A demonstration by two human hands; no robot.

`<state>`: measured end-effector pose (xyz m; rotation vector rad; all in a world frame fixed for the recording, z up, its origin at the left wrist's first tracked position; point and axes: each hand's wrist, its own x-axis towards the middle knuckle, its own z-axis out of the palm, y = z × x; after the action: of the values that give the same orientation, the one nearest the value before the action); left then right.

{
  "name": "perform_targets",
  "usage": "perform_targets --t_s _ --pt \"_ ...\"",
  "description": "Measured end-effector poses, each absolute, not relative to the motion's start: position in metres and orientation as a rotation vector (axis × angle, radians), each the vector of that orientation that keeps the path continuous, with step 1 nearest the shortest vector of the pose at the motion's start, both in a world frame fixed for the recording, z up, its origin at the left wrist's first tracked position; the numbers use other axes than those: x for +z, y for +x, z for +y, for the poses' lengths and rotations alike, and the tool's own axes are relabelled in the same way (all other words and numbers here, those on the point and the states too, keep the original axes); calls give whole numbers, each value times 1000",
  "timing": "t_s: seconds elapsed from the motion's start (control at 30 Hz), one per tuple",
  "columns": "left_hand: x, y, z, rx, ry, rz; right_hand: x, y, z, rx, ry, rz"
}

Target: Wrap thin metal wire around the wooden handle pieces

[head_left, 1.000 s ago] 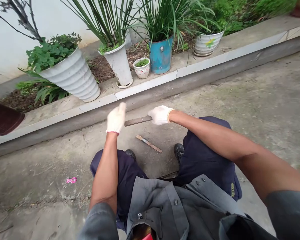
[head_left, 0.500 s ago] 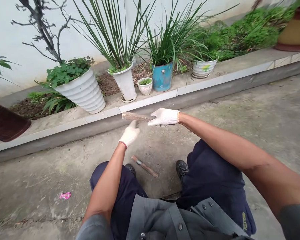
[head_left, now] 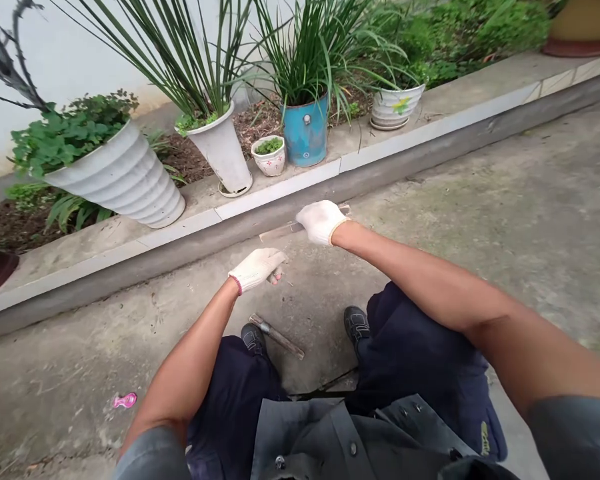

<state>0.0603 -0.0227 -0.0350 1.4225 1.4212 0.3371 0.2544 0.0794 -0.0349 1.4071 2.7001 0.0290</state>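
My right hand, in a white knitted glove, is closed over a flat wooden strip held low near the curb. The strip's left end sticks out past my knuckles with a dark patch beside them, and a short end shows on the right. My left hand, in a matching glove with a red cuff edge, hovers left of it, fingers curled together. Something small and reddish shows at its fingertips, too small to name. Between my shoes lies a second wooden piece with a grey band near its upper end.
Ahead runs a raised tiled curb. On it stand a ribbed white pot, a tall white pot, a small flowered pot, a blue bucket and a low white pot. A pink object lies on the concrete.
My right hand has turned palm-down over the wooden strip and lowered it toward the ground. My left hand has come away from beneath the strip, and its fingers have curled. The view has shifted slightly.
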Motion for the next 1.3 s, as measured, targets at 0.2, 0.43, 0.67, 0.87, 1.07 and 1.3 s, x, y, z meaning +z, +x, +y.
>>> perform_targets --t_s 0.2,0.43,0.67,0.87,1.07,1.3 --pt "-36 53 -6 132 1780 1532 -52 252 75 129 1082 2601" --pt "-39 31 1 185 1849 1545 -38 280 70 -473 780 2694" --pt "-56 34 -10 427 1521 1073 -21 293 59 -986 837 2764" --pt "-53 54 -18 372 1448 1104 -25 291 60 -1322 899 2644" --pt "-54 53 -20 204 1552 1182 -31 278 62 -669 1305 2719" --pt "-70 59 -23 97 1525 1185 -41 271 64 -230 1482 2638"
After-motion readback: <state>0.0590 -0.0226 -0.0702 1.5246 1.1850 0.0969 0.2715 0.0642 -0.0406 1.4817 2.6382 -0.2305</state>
